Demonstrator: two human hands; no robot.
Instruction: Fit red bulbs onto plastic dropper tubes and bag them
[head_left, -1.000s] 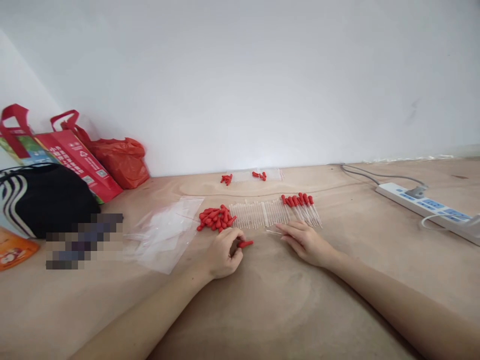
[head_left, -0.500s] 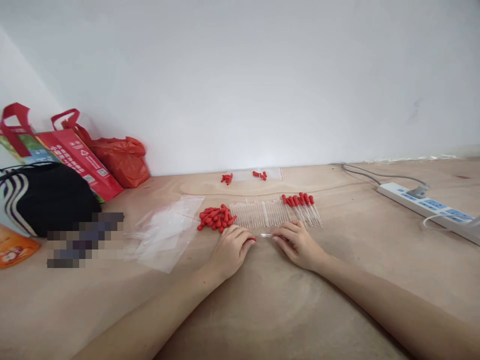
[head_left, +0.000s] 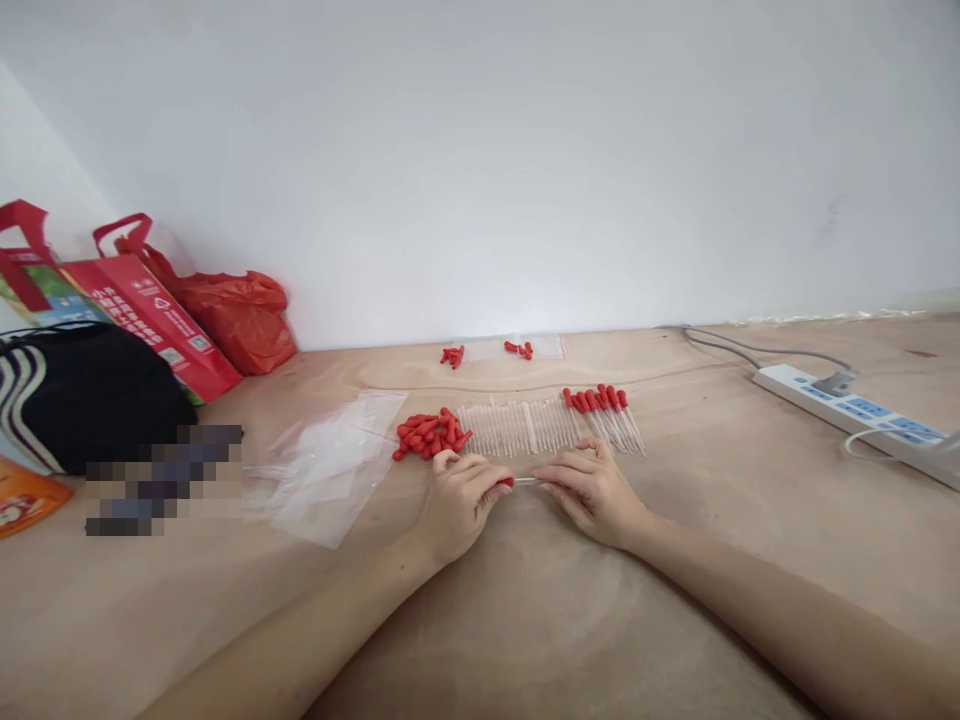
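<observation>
Fingers of the left hand [head_left: 459,505] pinch a red bulb [head_left: 508,482], those of the right hand [head_left: 594,492] a clear tube [head_left: 525,481]; bulb and tube meet between them over the counter [head_left: 547,610], long axes aligned crosswise, insertion depth hidden

The left hand [head_left: 459,508] and the right hand [head_left: 592,495] are both bare. The left arm [head_left: 319,638] is bare too, and it has one tiny round spot [head_left: 402,567] close to the wrist. The right arm [head_left: 765,605] is also bare as far as it shows.
</observation>
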